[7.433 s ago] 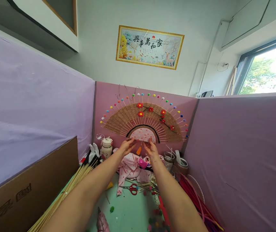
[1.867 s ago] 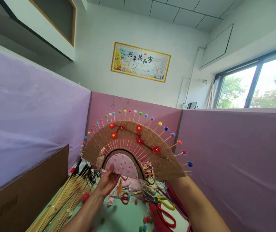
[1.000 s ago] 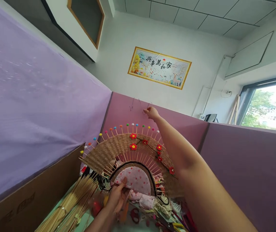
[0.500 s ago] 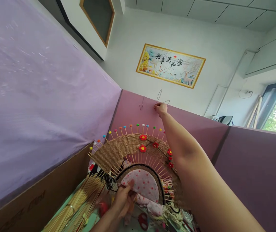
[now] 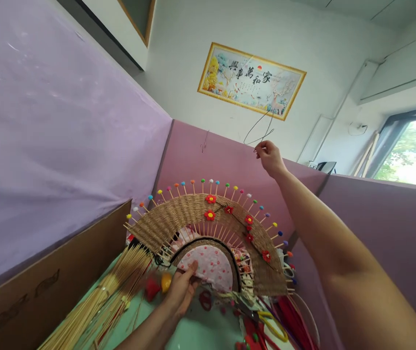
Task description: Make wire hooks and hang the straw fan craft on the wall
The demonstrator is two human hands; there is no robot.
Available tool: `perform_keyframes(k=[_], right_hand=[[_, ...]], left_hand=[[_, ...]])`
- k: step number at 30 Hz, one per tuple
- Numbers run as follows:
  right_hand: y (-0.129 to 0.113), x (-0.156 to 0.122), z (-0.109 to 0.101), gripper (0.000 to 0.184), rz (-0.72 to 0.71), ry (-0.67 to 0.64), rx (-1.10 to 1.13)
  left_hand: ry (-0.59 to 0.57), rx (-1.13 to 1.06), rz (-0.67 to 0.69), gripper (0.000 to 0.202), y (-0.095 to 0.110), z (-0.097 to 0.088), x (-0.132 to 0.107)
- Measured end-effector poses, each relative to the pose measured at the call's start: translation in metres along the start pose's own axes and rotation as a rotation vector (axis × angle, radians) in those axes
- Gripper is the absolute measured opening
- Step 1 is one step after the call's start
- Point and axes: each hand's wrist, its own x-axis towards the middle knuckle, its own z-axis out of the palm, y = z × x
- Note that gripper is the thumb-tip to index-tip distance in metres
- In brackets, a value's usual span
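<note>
A woven straw fan (image 5: 193, 218) stands upright over the green table, with bamboo ribs tipped by coloured pompoms and red felt flowers across its face. My left hand (image 5: 182, 289) grips its pink dotted centre (image 5: 210, 265) at the bottom edge. My right hand (image 5: 270, 158) is raised near the top of the pink partition, fingers pinched on a thin dark wire hook (image 5: 259, 129) that loops up past the partition's top edge. A second small wire hook (image 5: 204, 145) stays on the partition to the left.
A bundle of bamboo skewers (image 5: 109, 296) lies at the left by a brown cardboard panel (image 5: 47, 287). Red and yellow scissors, cords and loose pompoms (image 5: 262, 325) clutter the table under the fan. Purple partitions close in left and right; a framed picture (image 5: 250, 80) hangs on the far wall.
My right hand let go of the fan, reached up to the partition and has pulled a wire hook off it, up and to the right. My left hand has lowered the fan.
</note>
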Motion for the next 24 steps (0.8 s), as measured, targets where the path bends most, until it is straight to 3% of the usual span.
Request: perform_keyframes(k=[5,11,18,24], right_hand=[[-0.02,-0.038,-0.032,0.008,-0.088,0.026,0.03],[-0.039,-0.082,-0.043,0.011,-0.096,-0.062,0.09],[-0.068,-0.136,-0.034,0.017,-0.068,-0.144,0.213],[-0.088,-0.177,-0.03,0.018,-0.012,-0.133,0.366]], left_hand=[[0.057,-0.005,0.021,0.019,-0.021,0.011,-0.025],[0.135,0.01,0.027,0.019,-0.031,0.013,-0.072],[0.241,0.047,-0.029,0.019,-0.033,-0.011,-0.127],[0.306,0.081,-0.062,0.022,-0.039,-0.037,-0.144]])
